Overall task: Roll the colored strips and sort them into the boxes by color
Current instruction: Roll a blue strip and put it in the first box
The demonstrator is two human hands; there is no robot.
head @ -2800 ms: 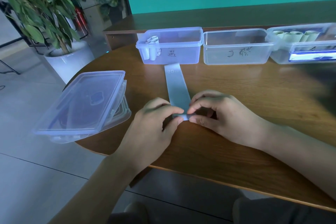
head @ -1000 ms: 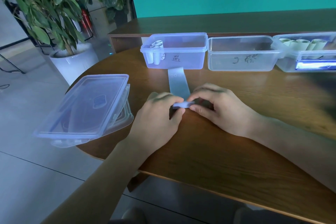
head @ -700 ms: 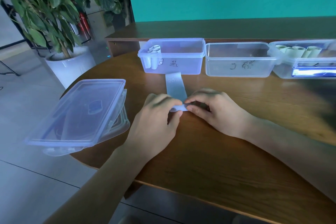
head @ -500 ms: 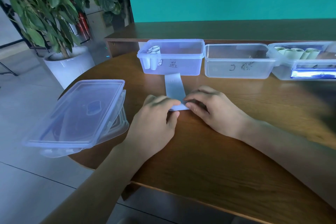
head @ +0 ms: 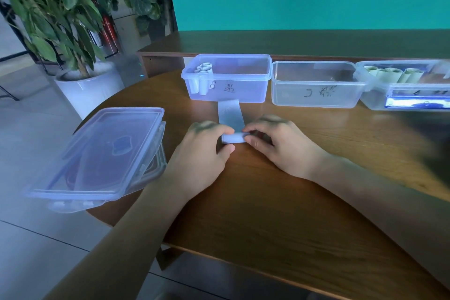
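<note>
Both hands (head: 246,146) pinch a seemingly half-rolled, partly hidden strip (head: 230,114).

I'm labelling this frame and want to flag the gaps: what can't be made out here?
- Right box: cut off by the frame's right edge and blurred; roll count unclear.
- Box labels: handwriting too small to read.
- Roll: ends covered by left hand and right hand.
- Strip: far end meets the left box; whether it slips underneath is unclear.
</note>
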